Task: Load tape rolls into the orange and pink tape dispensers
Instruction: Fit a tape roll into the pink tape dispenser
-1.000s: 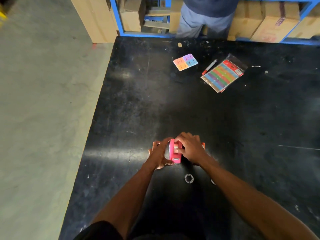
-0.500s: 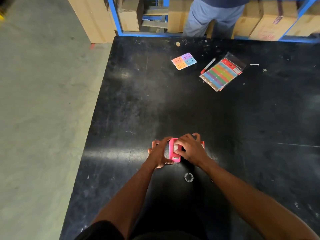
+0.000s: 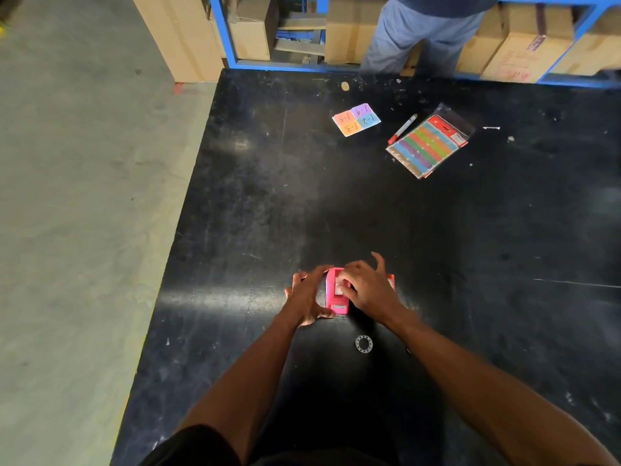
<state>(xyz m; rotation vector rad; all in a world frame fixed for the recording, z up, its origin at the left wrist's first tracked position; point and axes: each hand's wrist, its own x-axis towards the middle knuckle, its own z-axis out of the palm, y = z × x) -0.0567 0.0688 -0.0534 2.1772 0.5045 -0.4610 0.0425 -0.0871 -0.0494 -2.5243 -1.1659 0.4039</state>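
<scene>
Hands (image 3: 307,297) (image 3: 368,290) flank pink dispenser (image 3: 337,295) (orange dispenser (image 3: 390,282) behind right).

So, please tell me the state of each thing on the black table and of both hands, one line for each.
pink tape dispenser: upright on the table, held from both sides.
orange tape dispenser: mostly hidden behind the right hand.
left hand: fingers spread against the pink dispenser's left side.
right hand: on top of the pink dispenser, fingertips pressing into it.
small ring: lying flat, untouched.
red marker: capped, lying flat.
label packet: lying flat.

Black scuffed table (image 3: 336,203), grey concrete floor (image 3: 84,196), blue shelving (image 3: 221,35) holding, apparently, cardboard boxes (image 3: 252,31).
</scene>
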